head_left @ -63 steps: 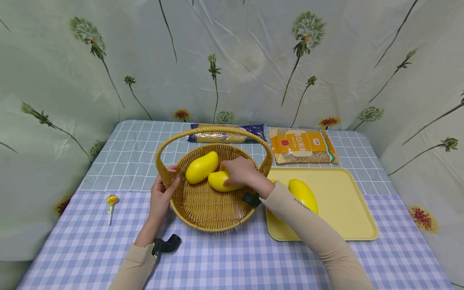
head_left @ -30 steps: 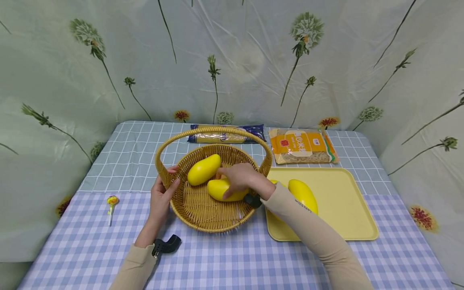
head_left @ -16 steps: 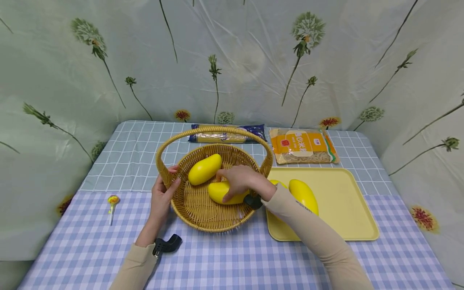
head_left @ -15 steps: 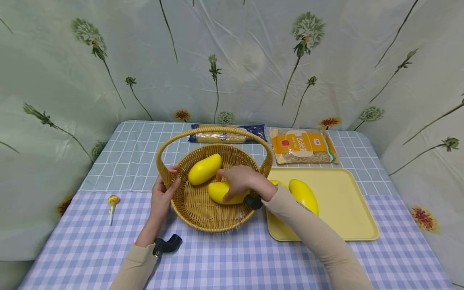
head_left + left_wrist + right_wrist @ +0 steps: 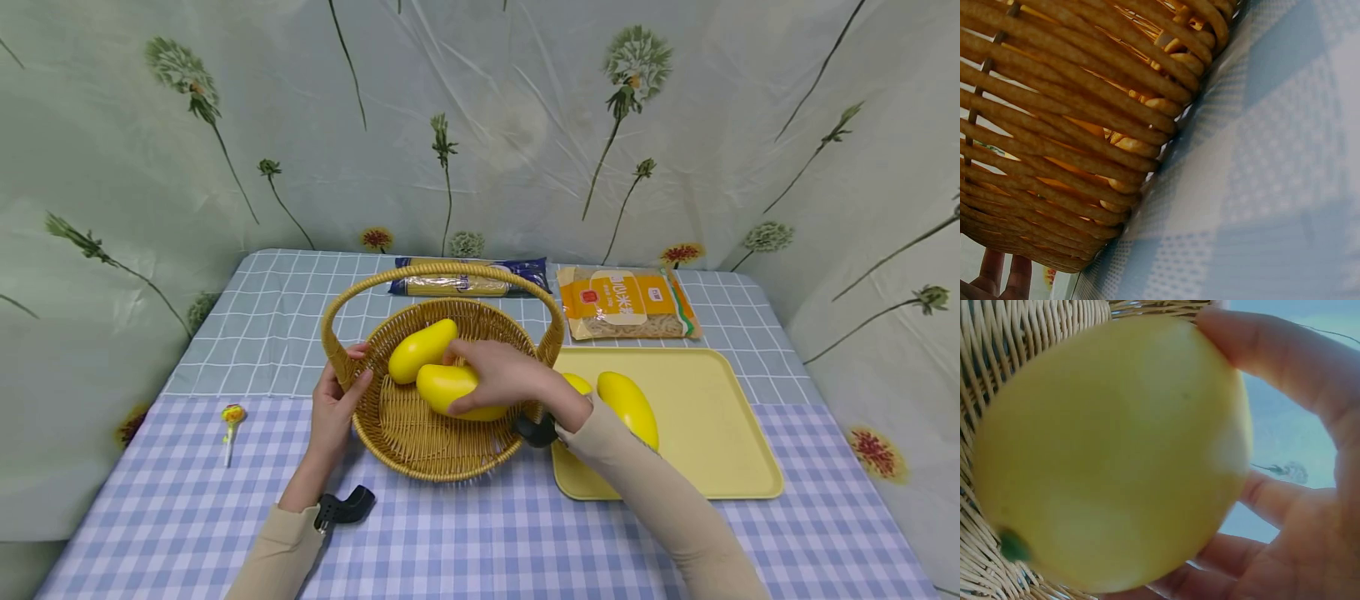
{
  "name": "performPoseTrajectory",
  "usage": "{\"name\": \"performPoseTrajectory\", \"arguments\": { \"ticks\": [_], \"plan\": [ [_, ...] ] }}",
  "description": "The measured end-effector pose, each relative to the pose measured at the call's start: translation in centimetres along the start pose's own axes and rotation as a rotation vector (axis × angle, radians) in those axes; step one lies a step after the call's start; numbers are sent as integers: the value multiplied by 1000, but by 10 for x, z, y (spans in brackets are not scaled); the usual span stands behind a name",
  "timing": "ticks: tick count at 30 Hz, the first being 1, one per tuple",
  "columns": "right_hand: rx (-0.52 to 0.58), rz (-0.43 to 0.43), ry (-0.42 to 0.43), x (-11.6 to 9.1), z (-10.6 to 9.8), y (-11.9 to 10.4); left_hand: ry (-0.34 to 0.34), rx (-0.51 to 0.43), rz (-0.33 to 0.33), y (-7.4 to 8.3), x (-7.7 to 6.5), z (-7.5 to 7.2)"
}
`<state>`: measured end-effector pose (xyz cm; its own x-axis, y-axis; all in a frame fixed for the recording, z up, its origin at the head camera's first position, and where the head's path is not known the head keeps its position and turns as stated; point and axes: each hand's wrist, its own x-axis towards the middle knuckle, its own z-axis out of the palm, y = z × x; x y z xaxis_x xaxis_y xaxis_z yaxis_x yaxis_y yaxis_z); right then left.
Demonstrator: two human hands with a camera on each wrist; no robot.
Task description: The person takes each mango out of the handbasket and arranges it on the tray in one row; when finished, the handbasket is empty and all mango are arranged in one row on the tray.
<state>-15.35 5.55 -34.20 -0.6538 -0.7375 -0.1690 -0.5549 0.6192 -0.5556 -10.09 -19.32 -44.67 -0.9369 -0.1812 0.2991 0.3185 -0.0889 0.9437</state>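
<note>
A round wicker basket with a tall handle stands mid-table. My left hand grips its left side, thumb over the rim; in the left wrist view two fingertips show beneath the woven wall. Inside the basket, my right hand holds a yellow mango between thumb and fingers. Up close in the right wrist view, that mango has a green stem spot at its lower left. A second mango lies behind it in the basket.
A yellow tray stands to the right, bearing a mango and another mango partly behind my sleeve. Along the back lie a blue noodle pack and an orange bag. A lollipop lies at left.
My right hand first moved the mango toward the front of the basket. Now it has lifted it slightly. The left hand stays on the rim.
</note>
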Motion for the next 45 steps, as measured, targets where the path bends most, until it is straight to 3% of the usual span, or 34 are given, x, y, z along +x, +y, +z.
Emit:
{"name": "performPoseTrajectory", "arguments": {
  "ticks": [12,22,26,33,38,45],
  "plan": [
    [40,-61,127,-14,6,-5,-2,4,-13,20,-4,7],
    [90,-94,286,-31,9,-9,-4,-7,1,-1,0,-1],
    [137,-90,351,-39,11,-10,-5,-10,13,-1,0,-1],
    [224,-65,426,-56,15,-9,-4,9,3,14,-1,5],
    [285,-110,482,-69,16,-6,-9,-9,23,-2,1,-2],
    [374,-149,555,-86,16,2,-16,-16,40,-3,0,-2]
  ]
}}
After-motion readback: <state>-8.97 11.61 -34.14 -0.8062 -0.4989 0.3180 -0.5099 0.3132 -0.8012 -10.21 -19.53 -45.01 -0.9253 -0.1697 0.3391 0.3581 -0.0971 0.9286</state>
